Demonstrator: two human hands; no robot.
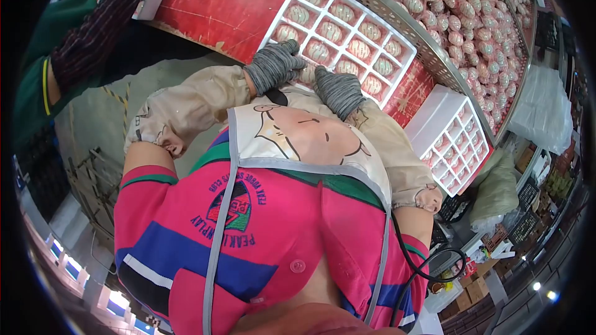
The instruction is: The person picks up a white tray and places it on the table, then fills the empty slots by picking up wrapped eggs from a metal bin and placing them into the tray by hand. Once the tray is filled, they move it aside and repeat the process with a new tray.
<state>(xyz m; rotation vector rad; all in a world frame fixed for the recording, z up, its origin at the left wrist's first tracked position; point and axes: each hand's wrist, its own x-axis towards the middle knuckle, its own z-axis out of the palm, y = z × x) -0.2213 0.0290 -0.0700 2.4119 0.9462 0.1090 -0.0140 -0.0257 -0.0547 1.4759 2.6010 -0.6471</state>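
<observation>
- Broadly, we have a worn red table (217,0) running under everything at hand, and a perforated metal bin (428,43) along its far side, heaped with plastic-wrapped, egg-shaped pieces.
- At the upper left we see a co-worker (77,43) in green with a dark striped sleeve.
- Before us on the table lies a white compartment tray (328,13), just beside the bin, its visible compartments holding wrapped pieces, pale or reddish.
- To the right, near the big tray, we see a second white tray (458,149) with smaller compartments, also holding pieces.
- Our left hand (273,67), in a grey knitted glove, reaches over the tray's near edge; its fingers are bent down beside the wrapped piece.
- Our right hand (340,92), gloved alike, comes in from the other side, fingers bent together and partly hidden.
- Between our fingertips sits one wrapped piece (308,74), at the tray's near edge. We cannot tell whether either hand grips it or it simply rests in its compartment.
</observation>
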